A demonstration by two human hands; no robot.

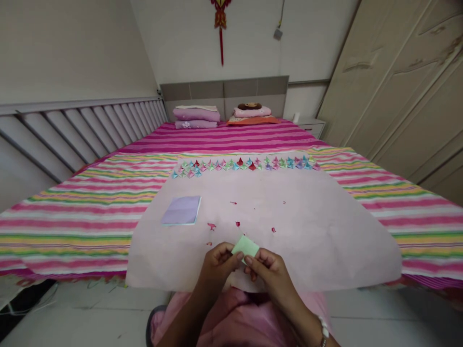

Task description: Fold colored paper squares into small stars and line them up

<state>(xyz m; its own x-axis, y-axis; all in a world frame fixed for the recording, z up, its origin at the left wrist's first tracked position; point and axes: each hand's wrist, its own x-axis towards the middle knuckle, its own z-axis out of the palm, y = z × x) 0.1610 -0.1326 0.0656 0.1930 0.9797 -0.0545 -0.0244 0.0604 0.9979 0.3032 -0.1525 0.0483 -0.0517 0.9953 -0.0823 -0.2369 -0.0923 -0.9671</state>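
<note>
Both my hands pinch a small folded square of light green paper (246, 245) near the front edge of a pale sheet (307, 241). My left hand (221, 262) grips its left corner between thumb and fingers. On the other side, my right hand (266, 265) holds the lower right edge, thumb on top. To the upper left lies a stack of square papers (182, 210) with a purple one uppermost. Several small folded paper pieces (252, 166) in many colours stand in rows along the sheet's far edge.
Several small red scraps (211, 226) are scattered on the sheet just beyond my hands. The sheet covers part of a bed with a striped cover (87, 207). Folded bedding (196, 115) is piled at the headboard (206, 90). A wardrobe (405, 91) stands at the right.
</note>
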